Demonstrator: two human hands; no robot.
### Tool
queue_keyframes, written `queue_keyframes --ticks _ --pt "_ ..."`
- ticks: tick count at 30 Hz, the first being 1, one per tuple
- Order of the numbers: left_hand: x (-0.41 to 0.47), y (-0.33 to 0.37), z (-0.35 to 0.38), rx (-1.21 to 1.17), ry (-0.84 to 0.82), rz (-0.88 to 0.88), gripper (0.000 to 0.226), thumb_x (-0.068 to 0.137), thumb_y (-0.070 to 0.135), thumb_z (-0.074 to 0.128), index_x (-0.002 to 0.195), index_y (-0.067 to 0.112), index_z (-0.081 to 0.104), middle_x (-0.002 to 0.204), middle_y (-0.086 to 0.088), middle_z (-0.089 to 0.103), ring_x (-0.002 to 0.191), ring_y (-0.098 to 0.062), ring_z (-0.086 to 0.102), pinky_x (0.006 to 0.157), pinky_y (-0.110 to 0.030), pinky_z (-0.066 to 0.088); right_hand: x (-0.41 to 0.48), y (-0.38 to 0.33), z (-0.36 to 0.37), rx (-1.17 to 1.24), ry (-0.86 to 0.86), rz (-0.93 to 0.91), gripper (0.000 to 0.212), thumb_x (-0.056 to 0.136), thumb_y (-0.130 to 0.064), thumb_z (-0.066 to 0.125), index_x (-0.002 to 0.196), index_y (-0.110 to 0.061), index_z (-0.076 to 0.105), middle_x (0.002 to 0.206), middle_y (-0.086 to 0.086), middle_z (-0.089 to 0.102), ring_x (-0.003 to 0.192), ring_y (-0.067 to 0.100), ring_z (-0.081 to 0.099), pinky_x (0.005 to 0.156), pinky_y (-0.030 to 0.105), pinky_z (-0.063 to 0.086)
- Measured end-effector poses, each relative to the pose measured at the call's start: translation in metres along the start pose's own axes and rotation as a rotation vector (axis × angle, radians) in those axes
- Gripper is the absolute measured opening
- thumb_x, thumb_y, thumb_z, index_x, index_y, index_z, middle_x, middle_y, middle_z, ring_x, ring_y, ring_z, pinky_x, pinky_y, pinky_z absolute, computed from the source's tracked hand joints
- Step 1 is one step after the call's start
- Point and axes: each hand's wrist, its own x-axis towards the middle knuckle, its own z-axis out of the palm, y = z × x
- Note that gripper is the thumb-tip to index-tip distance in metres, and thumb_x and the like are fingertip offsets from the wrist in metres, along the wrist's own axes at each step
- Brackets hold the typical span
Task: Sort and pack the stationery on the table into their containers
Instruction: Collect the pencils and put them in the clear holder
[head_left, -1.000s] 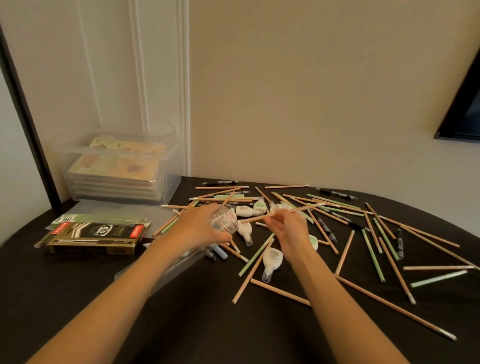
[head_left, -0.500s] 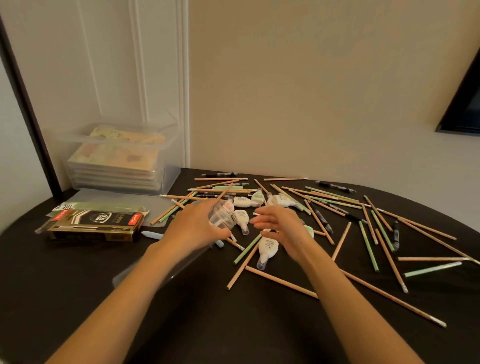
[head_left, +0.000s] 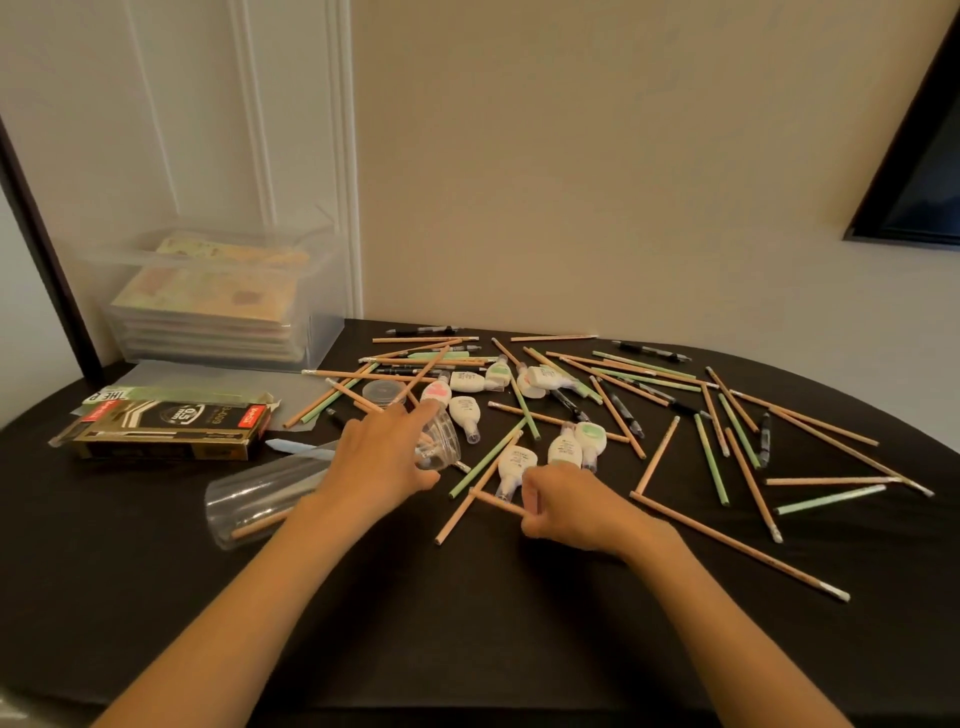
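Wooden pencil (head_left: 496, 500), near centre of the pile: my right hand (head_left: 571, 512) pinches its near-left end. My left hand (head_left: 384, 457) grips a clear cup (head_left: 439, 441) just left of it. Step: gathering pencils. Next, probably: lift it clear and slide it into the clear tube (head_left: 249, 499), near left.

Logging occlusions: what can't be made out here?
Head view:
- Contents of the clear cup: covered by the left hand holding it.
- Grip of right hand on wooden pencil: fingertips curled underneath.
- Small print on black box: blurred.
- Far end of plastic tube: behind left forearm.
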Motion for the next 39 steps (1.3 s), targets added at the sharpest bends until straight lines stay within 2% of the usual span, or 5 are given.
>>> queue_keyframes --ticks 5,15,19,30,39 --pt "-0.007 -0.002 0.001 -0.001 0.052 0.021 0.078 0.082 0.038 0.066 0.145 0.029 0.02 0.142 -0.001 0.042 0.129 -0.02 0.042 0.104 -0.036 0.036 -0.003 0.004 -0.008 0.109 0.248 -0.125 0.018 0.099 -0.022 0.043 0.108 -0.023 0.058 0.068 -0.008 0.055 0.059 0.003 0.052 0.064 0.019 0.045" --pt "-0.005 0.002 -0.008 -0.221 0.145 0.039 0.075 0.077 0.037 0.072 0.14 0.023 0.035 0.134 0.003 0.05 0.122 -0.014 0.047 0.101 -0.032 0.037 0.021 -0.051 -0.042 -0.789 0.564 -0.554 0.019 0.077 -0.015 0.074 0.095 -0.019 0.07 0.085 0.004 0.065 0.087 0.022 0.06 0.096 0.042 0.039" --pt "0.002 -0.004 -0.014 -0.316 0.166 -0.011 0.063 0.074 0.034 0.075 0.129 0.023 0.046 0.118 0.004 0.058 0.105 -0.013 0.054 0.088 -0.03 0.047 0.026 -0.057 -0.051 -0.816 0.632 -0.557 0.037 0.041 -0.011 0.092 0.072 -0.017 0.072 0.066 0.006 0.064 0.065 0.024 0.063 0.082 0.049 0.051" --pt "0.012 -0.013 -0.024 -0.325 0.151 -0.082 0.069 0.077 0.037 0.072 0.136 0.02 0.04 0.13 0.002 0.053 0.117 -0.015 0.05 0.089 -0.028 0.044 0.052 -0.057 -0.052 -0.739 0.829 -0.365 0.036 0.056 -0.022 0.087 0.088 -0.016 0.072 0.078 0.006 0.066 0.079 0.024 0.064 0.097 0.053 0.042" --pt "0.014 -0.021 -0.025 -0.231 0.124 -0.131 0.065 0.078 0.038 0.071 0.132 0.018 0.042 0.129 -0.002 0.053 0.117 -0.019 0.05 0.094 -0.032 0.042 0.044 -0.031 -0.023 -0.447 0.059 -0.277 0.03 0.087 -0.014 0.061 0.116 -0.019 0.06 0.121 0.003 0.049 0.111 0.018 0.048 0.091 0.03 0.045"
